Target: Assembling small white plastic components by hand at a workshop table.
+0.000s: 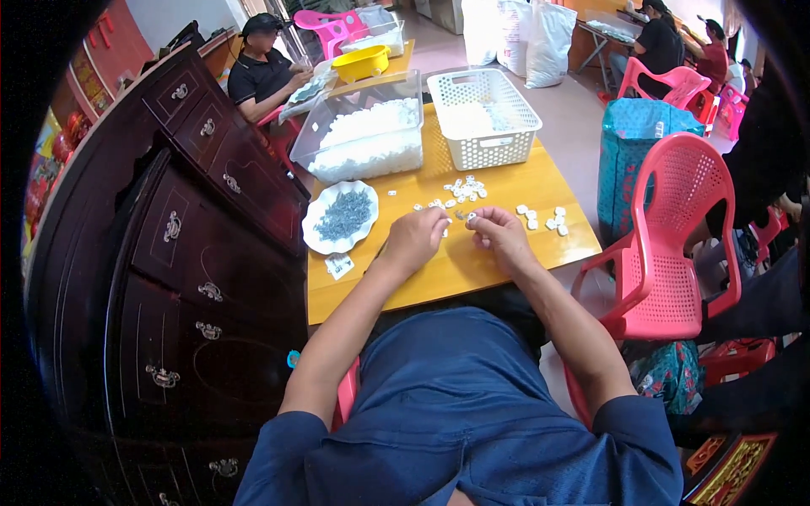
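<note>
My left hand is closed in a pinch above the yellow wooden table; what its fingertips hold is too small to make out. Close to its right, my right hand pinches a small white plastic piece between thumb and forefinger. A few tiny grey pieces lie between the hands. Just beyond them is a loose pile of similar white pieces. Another group of white pieces sits to the right of my right hand. Left of my left hand, a white scalloped plate holds a heap of small grey parts.
A clear bin full of white pieces and a white perforated basket stand at the table's far side. Dark drawers rise on the left. A pink chair is at right. A person works beyond, beside a yellow basin.
</note>
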Motion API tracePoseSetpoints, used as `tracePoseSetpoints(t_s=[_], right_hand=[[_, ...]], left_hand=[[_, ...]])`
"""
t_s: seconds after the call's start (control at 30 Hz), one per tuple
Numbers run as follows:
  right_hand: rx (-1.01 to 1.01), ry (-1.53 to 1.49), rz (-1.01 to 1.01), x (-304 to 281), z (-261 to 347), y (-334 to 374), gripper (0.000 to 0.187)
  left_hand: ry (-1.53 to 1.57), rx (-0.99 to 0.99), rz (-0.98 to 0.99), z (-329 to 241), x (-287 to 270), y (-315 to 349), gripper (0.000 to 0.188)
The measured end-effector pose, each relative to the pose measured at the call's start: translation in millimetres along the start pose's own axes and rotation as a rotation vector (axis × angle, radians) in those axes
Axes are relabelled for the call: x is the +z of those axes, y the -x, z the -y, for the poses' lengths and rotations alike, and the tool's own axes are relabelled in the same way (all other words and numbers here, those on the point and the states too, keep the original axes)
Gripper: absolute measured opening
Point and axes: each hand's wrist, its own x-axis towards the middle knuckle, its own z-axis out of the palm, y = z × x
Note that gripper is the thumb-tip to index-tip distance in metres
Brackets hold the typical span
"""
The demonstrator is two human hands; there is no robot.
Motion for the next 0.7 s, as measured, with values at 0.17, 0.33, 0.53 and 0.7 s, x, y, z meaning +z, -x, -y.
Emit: tracePoseSetpoints(t_s=[0.17,0.33,0.53,0.7], right_hand=[[0.074,-0.189,-0.064,11,-3,3,0.015],[0.101,-0.253,-0.092,24,-7,9,0.015],[0.062,-0.272,-0.101,30,-7,14,0.014],[0.048,-0.247,-0.111,38,-8,19,0.013]], left_hand=[[0.224,0.054,0.049,-52,-6,37,0.011],[0.433,0.138,-0.002,-61,8,37,0.01],[0.691,-0.097,0.062,-63,9,43,0.012],[0.748,-0.208,0.106,-52,21,48,0.009]])
